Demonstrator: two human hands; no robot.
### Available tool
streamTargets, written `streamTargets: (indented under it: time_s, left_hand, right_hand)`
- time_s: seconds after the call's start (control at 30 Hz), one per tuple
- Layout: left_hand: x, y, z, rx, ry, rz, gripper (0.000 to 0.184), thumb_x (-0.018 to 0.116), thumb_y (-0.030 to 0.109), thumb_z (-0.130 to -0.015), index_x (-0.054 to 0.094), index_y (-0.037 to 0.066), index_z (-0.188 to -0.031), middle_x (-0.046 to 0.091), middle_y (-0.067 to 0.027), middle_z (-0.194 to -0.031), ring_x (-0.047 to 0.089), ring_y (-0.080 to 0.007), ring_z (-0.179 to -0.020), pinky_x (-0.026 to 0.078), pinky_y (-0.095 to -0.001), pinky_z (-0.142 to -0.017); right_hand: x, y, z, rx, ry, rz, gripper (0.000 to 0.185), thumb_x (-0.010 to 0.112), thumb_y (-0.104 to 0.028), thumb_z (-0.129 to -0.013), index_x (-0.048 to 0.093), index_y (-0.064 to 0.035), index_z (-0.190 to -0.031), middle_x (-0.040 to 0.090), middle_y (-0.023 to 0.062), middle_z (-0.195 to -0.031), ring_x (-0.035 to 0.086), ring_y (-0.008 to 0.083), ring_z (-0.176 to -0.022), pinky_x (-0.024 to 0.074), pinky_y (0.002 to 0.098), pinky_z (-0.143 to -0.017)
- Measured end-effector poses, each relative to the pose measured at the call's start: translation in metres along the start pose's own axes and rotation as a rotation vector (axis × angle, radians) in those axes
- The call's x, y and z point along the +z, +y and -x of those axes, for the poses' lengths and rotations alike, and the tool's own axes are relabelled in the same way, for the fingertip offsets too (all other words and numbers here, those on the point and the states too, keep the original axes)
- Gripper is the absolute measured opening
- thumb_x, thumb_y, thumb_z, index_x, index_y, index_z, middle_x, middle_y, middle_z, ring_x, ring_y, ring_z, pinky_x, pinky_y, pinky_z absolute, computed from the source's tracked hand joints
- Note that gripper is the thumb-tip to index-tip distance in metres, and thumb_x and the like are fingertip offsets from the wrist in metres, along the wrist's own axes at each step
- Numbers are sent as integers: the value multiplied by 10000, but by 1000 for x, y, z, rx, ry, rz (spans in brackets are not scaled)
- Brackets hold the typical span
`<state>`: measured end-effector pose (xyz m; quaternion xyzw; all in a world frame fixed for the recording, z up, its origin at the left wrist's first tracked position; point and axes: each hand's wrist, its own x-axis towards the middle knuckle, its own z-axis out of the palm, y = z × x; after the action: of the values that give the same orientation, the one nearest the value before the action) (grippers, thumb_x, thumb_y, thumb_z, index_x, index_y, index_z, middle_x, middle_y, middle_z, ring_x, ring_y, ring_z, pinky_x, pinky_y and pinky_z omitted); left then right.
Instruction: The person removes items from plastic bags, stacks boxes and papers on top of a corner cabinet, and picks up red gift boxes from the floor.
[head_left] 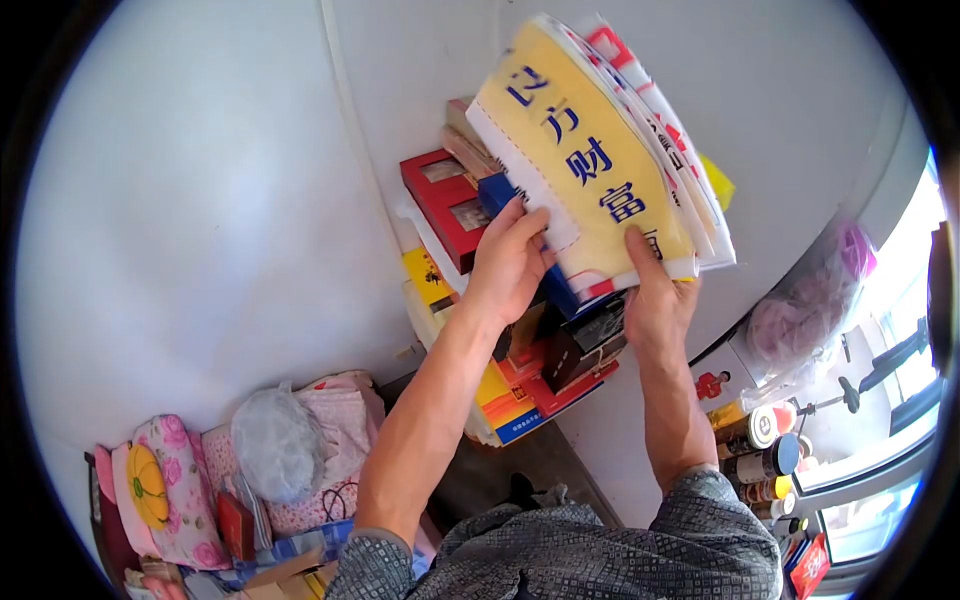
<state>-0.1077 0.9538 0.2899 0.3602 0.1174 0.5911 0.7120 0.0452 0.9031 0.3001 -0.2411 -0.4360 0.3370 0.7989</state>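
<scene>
A stack of folded bags or papers (575, 150), the top one yellow with large blue characters, is raised in both hands, tilted up to the left. My left hand (510, 255) pinches its lower left edge, fingers closed. On the lower right edge my right hand (658, 290) is closed, thumb on the yellow face and fingers hidden behind. Below and behind the stack are a red box with two windows (445, 205), a blue item (560, 283) and a dark brown open box (580, 350).
Lower left, a pink floral pillow (178, 490), a yellow round cushion (148, 485) and a bagged grey bundle (278, 445) lie on a bed. Several jars (765, 460) stand by the window at right. A pink item in clear plastic (800, 325) is above them.
</scene>
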Motion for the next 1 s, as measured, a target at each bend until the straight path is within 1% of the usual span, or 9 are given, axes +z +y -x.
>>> streamTargets:
  time_s: [0.03,0.13,0.23,0.27,0.3,0.37,0.5,0.67,1.0]
  left_hand:
    - [4,5,-2,-34,34,-137,408,535,165,-1027,444,45,-1407,575,-132,-1333,606,-250,-1174,484,-418,-1060]
    - [8,10,-5,4,150,-169,507,560,247,-1034,407,-11,-1442,513,-161,-1385,578,-270,-1189,498,-456,-1041]
    - [-25,10,-11,33,228,-63,576,582,307,-1025,391,-23,-1458,456,-194,-1429,549,-305,-1228,498,-481,-1043]
    - [-34,8,-8,6,303,-82,631,585,354,-1017,366,-38,-1461,459,-205,-1427,521,-320,-1265,483,-494,-1067]
    - [-42,7,-5,-18,380,-101,689,588,401,-1009,341,-52,-1465,462,-216,-1424,493,-334,-1303,467,-506,-1091]
    - [-52,4,1,-94,390,-89,647,600,382,-1006,381,-35,-1449,441,-212,-1438,491,-331,-1294,474,-500,-1085]
    - [-55,-3,6,-175,350,-199,488,626,330,-1000,515,9,-1349,513,-159,-1364,540,-294,-1218,510,-472,-1042]
    - [-50,-9,-4,-166,352,-327,311,608,322,-1005,636,75,-1192,658,-23,-1066,634,-165,-1003,531,-355,-899]
    - [-76,-21,-30,-129,457,-106,265,507,241,-1030,637,19,-1090,683,-75,-1019,687,-218,-944,580,-389,-819]
  right_hand:
    - [-8,6,-6,2,-2,-1,393,654,60,-909,608,5,-1296,677,114,-1228,638,208,-1143,515,329,-961]
    - [-13,8,-27,-478,-283,406,385,654,107,-858,659,20,-1233,673,160,-1268,628,236,-1205,471,334,-1040]
    - [-24,8,-46,-727,-561,1059,556,643,137,-760,637,-24,-1293,620,164,-1356,580,321,-1280,422,423,-1116]
    - [-32,17,-46,-591,-656,1213,622,644,125,-741,617,-58,-1335,598,164,-1384,537,374,-1304,379,446,-1150]
    - [-45,31,-46,-593,-654,1213,622,644,125,-741,617,-58,-1335,598,164,-1384,537,374,-1304,379,446,-1150]
    - [-65,54,-45,-258,-818,1369,639,624,118,-749,597,-69,-1360,593,160,-1394,515,362,-1330,373,428,-1156]
    - [-63,47,-41,-255,-792,1281,598,611,111,-756,616,-58,-1329,603,170,-1379,526,362,-1315,394,417,-1137]
    - [-68,49,-38,-284,-880,1192,538,640,71,-770,640,-53,-1294,620,167,-1357,545,358,-1295,413,409,-1119]
    - [-73,31,-26,-339,-980,975,457,718,-14,-783,667,-61,-1235,676,143,-1276,607,349,-1223,441,447,-1095]
